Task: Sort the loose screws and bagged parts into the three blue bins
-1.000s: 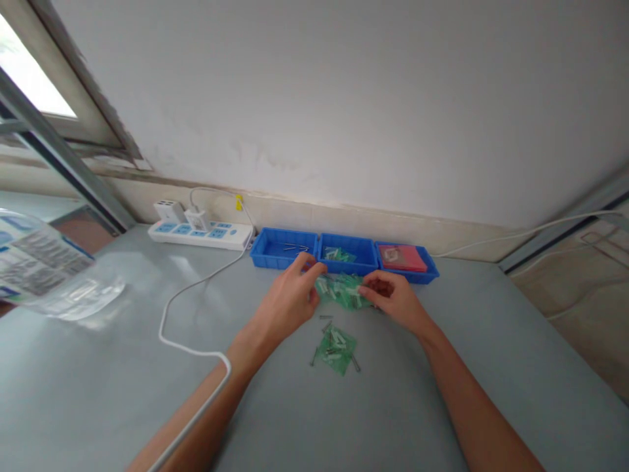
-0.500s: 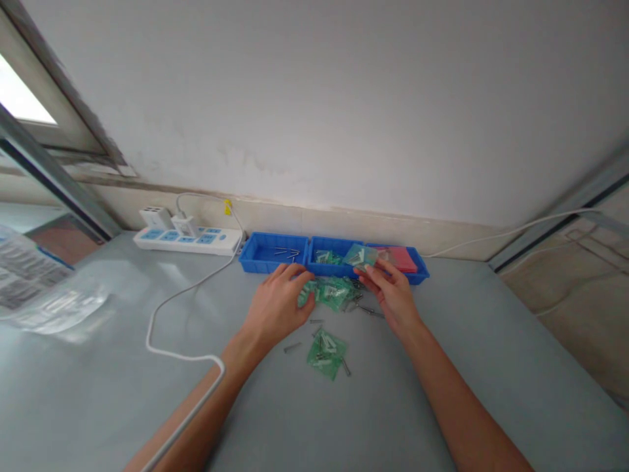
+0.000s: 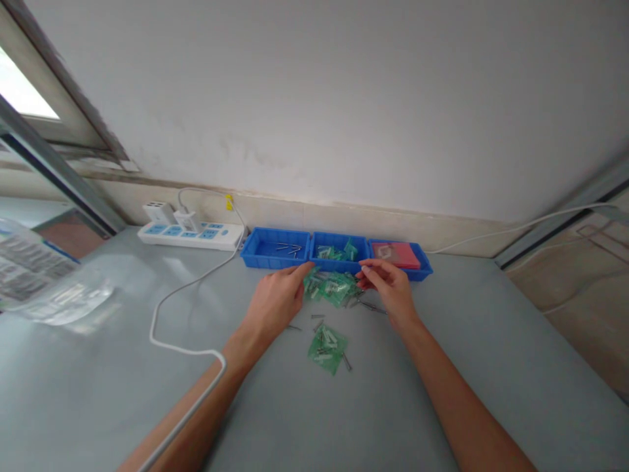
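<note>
My left hand (image 3: 278, 298) is closed, its thumb and forefinger together at the front left corner of the middle blue bin (image 3: 337, 267). At that bin's front right corner, my right hand (image 3: 390, 288) pinches with thumb and forefinger. Small green plastic bags (image 3: 334, 254) with hardware lie inside the bin, one leaning up at its right side. In front of it, between my hands, is a pile of green bags (image 3: 337, 288). Closer to me lies a single green bag (image 3: 327, 349) of screws and pale plugs, with loose screws (image 3: 318, 316) around it.
The left blue bin (image 3: 268, 261) holds a few loose screws. A red packet (image 3: 400, 255) fills the right bin (image 3: 423, 270). A power strip (image 3: 196, 237) with plugs stands left, its white cable (image 3: 187, 352) crossing my left forearm. A clear plastic bottle (image 3: 54, 278) lies far left.
The green bag that my right hand held over the middle bin is now inside it. My left hand has moved from the bag pile up to the bin's front corner.
</note>
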`<state>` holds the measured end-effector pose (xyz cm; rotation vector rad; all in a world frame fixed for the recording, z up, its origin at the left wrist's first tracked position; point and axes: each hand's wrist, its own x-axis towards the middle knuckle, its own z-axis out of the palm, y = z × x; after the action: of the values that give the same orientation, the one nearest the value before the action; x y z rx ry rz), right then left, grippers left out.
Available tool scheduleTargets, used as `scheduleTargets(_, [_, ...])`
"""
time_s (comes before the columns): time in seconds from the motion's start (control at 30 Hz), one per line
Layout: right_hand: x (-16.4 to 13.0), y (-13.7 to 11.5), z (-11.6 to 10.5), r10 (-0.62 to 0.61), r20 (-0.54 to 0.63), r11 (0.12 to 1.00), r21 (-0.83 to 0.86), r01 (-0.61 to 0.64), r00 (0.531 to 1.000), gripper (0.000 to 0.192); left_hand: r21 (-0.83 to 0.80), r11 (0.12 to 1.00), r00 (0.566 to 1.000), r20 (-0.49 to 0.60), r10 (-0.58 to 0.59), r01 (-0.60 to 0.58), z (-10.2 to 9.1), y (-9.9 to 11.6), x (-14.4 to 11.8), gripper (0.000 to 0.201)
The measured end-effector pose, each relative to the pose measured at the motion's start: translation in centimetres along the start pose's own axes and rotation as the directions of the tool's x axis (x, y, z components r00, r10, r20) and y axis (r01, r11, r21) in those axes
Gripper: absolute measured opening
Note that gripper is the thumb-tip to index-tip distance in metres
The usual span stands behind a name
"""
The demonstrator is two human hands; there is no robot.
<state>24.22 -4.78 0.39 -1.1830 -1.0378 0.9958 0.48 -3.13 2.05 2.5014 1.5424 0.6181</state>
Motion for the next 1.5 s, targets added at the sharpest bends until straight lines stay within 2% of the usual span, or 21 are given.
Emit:
scheduleTargets(0.07, [0.0, 0.1, 0.1, -0.010, 0.018, 0.999, -0.033, 0.010, 1.000, 0.038, -0.242, 0.970, 0.992, -0.122, -0.037, 0.006, 0.2, 0.1, 0.1, 0.040])
scheduleTargets(0.1, [-0.1, 0.1, 0.2, -0.017, 0.032, 0.999, -0.049, 0.019, 0.999, 0.039, -0.401, 0.916, 0.984, -0.155, -0.085, 0.016, 0.4, 0.3, 0.1, 0.036])
scheduleTargets(0.13, [-0.2, 0.0, 0.3, -0.024, 0.049, 0.998, -0.062, 0.027, 0.999, 0.040, -0.567, 0.823, 0.978, -0.153, -0.143, 0.031, 0.5, 0.6, 0.2, 0.035])
scheduleTargets(0.2, [-0.4, -0.2, 0.5, -0.025, 0.102, 0.998, -0.063, 0.031, 0.994, 0.041, -0.827, 0.557, 0.971, -0.057, -0.230, 0.083, 0.8, 1.2, 0.4, 0.045])
scheduleTargets(0.27, [-0.7, -0.4, 0.9, 0.001, 0.181, 1.000, -0.023, 0.003, 0.984, 0.043, -0.938, 0.317, 0.965, 0.059, -0.257, 0.142, 0.9, 1.7, 0.5, 0.059])
scheduleTargets(0.3, [-0.8, -0.5, 1.0, 0.019, 0.221, 1.000, 0.002, -0.020, 0.975, 0.044, -0.956, 0.243, 0.961, 0.101, -0.258, 0.165, 0.9, 1.9, 0.6, 0.064])
scheduleTargets(0.37, [-1.1, -0.7, 1.3, 0.047, 0.276, 0.998, 0.037, -0.060, 0.960, 0.042, -0.965, 0.171, 0.954, 0.149, -0.258, 0.197, 0.9, 2.2, 0.6, 0.069])
scheduleTargets(0.43, [-1.2, -0.7, 1.5, 0.058, 0.282, 0.996, 0.054, -0.076, 0.958, 0.040, -0.965, 0.157, 0.955, 0.169, -0.245, 0.211, 1.0, 2.2, 0.6, 0.068])
scheduleTargets(0.53, [-1.2, -0.6, 1.7, 0.068, 0.250, 0.994, 0.065, -0.086, 0.966, 0.038, -0.962, 0.180, 0.964, 0.167, -0.209, 0.205, 1.3, 2.0, 0.6, 0.066])
scheduleTargets(0.6, [-1.2, -0.4, 1.8, 0.066, 0.197, 0.995, 0.061, -0.080, 0.978, 0.039, -0.950, 0.249, 0.972, 0.145, -0.186, 0.190, 1.4, 1.8, 0.6, 0.062])
scheduleTargets(0.63, [-1.1, -0.3, 1.8, 0.056, 0.147, 0.996, 0.062, -0.066, 0.987, 0.039, -0.929, 0.328, 0.976, 0.113, -0.186, 0.170, 1.4, 1.6, 0.6, 0.058])
scheduleTargets(0.7, [-0.8, 0.0, 1.7, 0.024, 0.013, 0.997, 0.076, -0.025, 1.000, 0.037, -0.800, 0.590, 0.984, 0.008, -0.176, 0.112, 1.2, 1.2, 0.5, 0.047])
scheduleTargets(0.77, [-0.4, 0.4, 1.4, -0.003, -0.125, 0.994, 0.105, 0.016, 0.992, 0.036, -0.521, 0.853, 0.991, -0.087, -0.104, 0.044, 0.8, 0.7, 0.4, 0.037])
scheduleTargets(0.8, [-0.2, 0.5, 1.2, -0.010, -0.175, 0.992, 0.121, 0.031, 0.984, 0.035, -0.372, 0.928, 0.994, -0.096, -0.053, 0.013, 0.6, 0.5, 0.3, 0.034])
scheduleTargets(0.83, [-0.1, 0.5, 1.0, -0.014, -0.209, 0.990, 0.133, 0.042, 0.978, 0.035, -0.251, 0.968, 0.997, -0.078, -0.004, -0.016, 0.5, 0.3, 0.2, 0.033])
scheduleTargets(0.9, [0.1, 0.5, 0.6, -0.026, -0.223, 0.989, 0.134, 0.057, 0.975, 0.036, -0.115, 0.991, 0.997, -0.019, 0.069, -0.070, 0.3, 0.1, 0.0, 0.033])
scheduleTargets(1.0, [0.1, 0.2, 0.4, -0.070, -0.159, 0.993, 0.084, 0.084, 0.985, 0.033, -0.045, 0.992, 0.991, 0.050, 0.120, -0.118, 0.4, 0.1, -0.1, 0.038])
scheduleTargets(1.13, [-0.1, -0.3, 0.5, -0.110, -0.081, 0.993, 0.029, 0.113, 0.991, 0.026, -0.039, 0.994, 0.988, 0.115, 0.103, -0.099, 0.5, 0.1, -0.2, 0.044])
scheduleTargets(1.23, [-0.2, -0.4, 0.5, -0.084, -0.052, 0.996, 0.016, 0.085, 0.995, 0.026, -0.055, 0.994, 0.984, 0.145, 0.104, -0.097, 0.3, 0.1, -0.2, 0.047])
scheduleTargets(1.33, [-0.3, -0.3, 0.6, -0.049, -0.027, 0.999, 0.009, 0.049, 0.998, 0.029, -0.059, 0.994, 0.984, 0.147, 0.103, -0.095, 0.1, 0.1, -0.2, 0.042])
scheduleTargets(1.5, [-0.3, -0.1, 0.6, -0.034, 0.016, 0.999, -0.020, 0.034, 0.999, 0.035, -0.020, 0.995, 0.985, 0.144, 0.096, -0.094, 0.1, 0.0, 0.0, 0.045])
